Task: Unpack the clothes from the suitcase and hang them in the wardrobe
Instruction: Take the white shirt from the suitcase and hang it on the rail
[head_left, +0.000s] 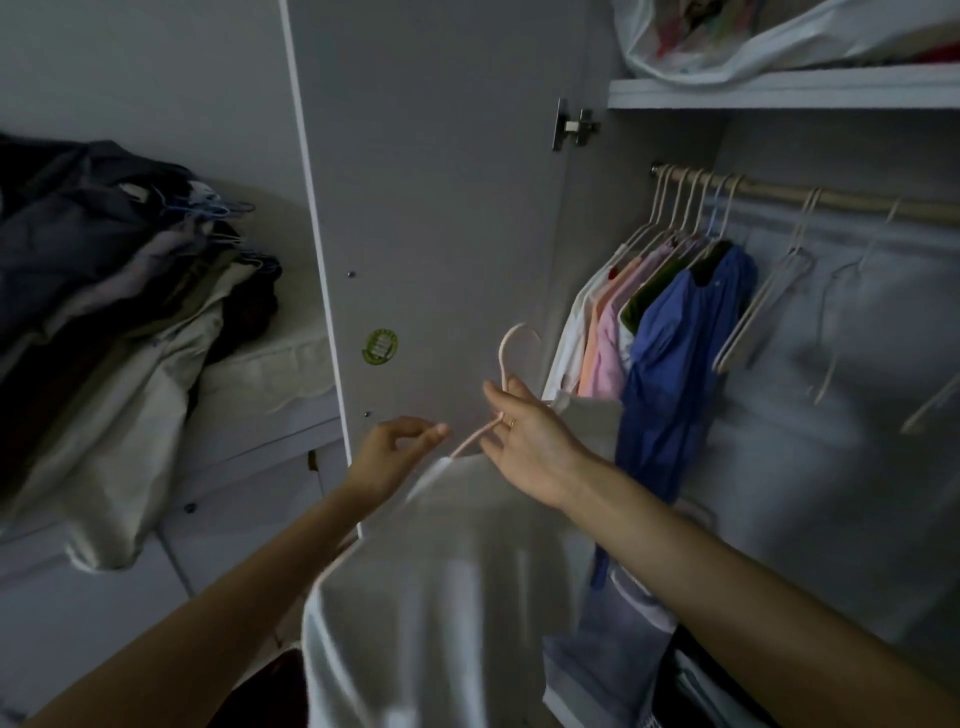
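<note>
Your right hand (524, 441) fingers curl round the pink hanger (506, 374) neck, white shirt (441, 571) draped below it; left hand (400, 447) pinches its shoulder. Seat the shoulder squarely, then hook onto the rail (831, 200) beside the blue dress (680, 353).

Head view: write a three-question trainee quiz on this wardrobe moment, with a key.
1. True or false: the pink hanger already hangs on the rail.
2. Which hand grips the hanger's neck? A) left hand B) right hand C) neither
3. Fill in: the garment hanging last in the bunch on the rail, next to the empty hangers, is the ____ garment.

Key:
1. False. Its hook is free in front of the door, below rail level, with the white shirt on it.
2. B. The left hand's fingers pinch near the hanger's left arm at the shirt's shoulder.
3. Blue.
</note>
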